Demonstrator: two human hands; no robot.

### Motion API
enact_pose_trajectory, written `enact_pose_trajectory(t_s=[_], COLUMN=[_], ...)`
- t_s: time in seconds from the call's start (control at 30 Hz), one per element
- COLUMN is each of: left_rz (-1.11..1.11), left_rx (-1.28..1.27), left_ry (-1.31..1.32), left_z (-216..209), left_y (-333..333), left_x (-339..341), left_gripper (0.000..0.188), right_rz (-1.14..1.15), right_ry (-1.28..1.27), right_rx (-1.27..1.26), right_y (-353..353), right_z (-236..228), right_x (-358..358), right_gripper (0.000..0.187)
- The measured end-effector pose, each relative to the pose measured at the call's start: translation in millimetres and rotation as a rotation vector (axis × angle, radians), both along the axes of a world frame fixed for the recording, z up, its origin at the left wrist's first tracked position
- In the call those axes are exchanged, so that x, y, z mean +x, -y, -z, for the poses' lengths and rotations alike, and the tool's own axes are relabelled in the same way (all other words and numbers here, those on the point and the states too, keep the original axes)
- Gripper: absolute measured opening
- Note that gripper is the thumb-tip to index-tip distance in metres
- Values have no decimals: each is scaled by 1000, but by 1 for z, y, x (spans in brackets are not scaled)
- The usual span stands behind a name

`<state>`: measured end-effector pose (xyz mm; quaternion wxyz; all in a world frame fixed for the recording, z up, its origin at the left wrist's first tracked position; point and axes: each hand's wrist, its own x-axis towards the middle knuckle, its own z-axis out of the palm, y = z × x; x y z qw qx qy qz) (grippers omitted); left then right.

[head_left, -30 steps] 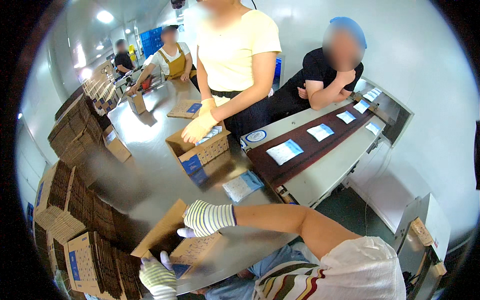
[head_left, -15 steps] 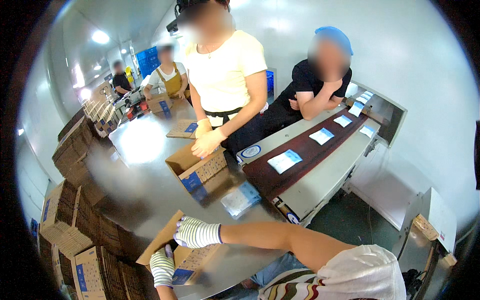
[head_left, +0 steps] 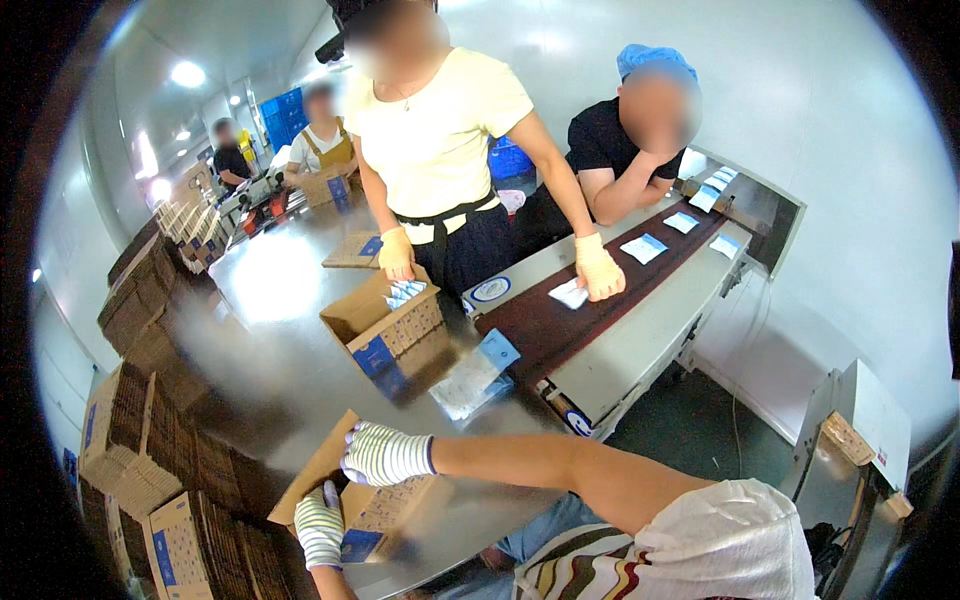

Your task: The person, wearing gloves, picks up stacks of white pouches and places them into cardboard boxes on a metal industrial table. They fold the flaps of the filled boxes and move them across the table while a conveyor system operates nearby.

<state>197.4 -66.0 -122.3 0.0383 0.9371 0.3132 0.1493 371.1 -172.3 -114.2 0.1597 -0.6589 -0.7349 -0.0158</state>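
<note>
A brown cardboard box with a blue printed patch [head_left: 395,508] stands at the near edge of the metal table. My right hand [head_left: 385,455], in a white glove with green stripes, reaches across the box from the right. Its fingers are closed on the box's raised far-left part. Lower down, my left hand [head_left: 320,525], in a matching glove, grips the box's left side with the thumb pointing up. My hands and right forearm hide much of the box, and its inside cannot be made out.
A co-worker's open carton [head_left: 400,335] holds several white-and-blue packets. Loose packets [head_left: 475,380] lie beside it. More ride a dark red conveyor belt [head_left: 520,333] on the right, where another person leans. Stacks of flat cardboard [head_left: 125,425] line the table's left side.
The co-worker in yellow has moved one gloved hand from the carton to a packet on the belt; packets now show in the carton. My hands stay on the box, barely shifted.
</note>
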Motion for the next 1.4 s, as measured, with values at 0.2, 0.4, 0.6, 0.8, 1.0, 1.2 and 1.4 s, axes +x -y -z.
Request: enact_pose_trajectory(t_s=[0.2, 0.4, 0.6, 0.8, 1.0, 1.2, 1.4], left_rz=[13, 5, 23, 58, 40, -50, -16], left_rx=[10, 68, 130, 83, -70, 165, -749], left_ry=[62, 50, 115, -262, -346, -115, 1131], left_z=[-3, 0, -15, -20, -20, -18, -5], left_y=[4, 3, 28, 64, 55, 50, 66], left_x=[-1, -2, -2, -2, 0, -32, -45], left_gripper=[34, 32, 25, 78, 72, 71, 68], right_rz=[-10, -9, 5, 3, -51, 20, 90], right_ry=[-13, -39, -8, 11, -37, -262, -908], right_rx=[-30, 128, -51, -21, 120, 568, 323], right_y=[-2, -5, -1, 2, 1, 45, 44], right_z=[0, 10, -4, -5, 3, -17, -30], right_x=[0, 1, 1, 1, 2, 0, -12], right_gripper=[31, 28, 30, 30, 23, 41, 68])
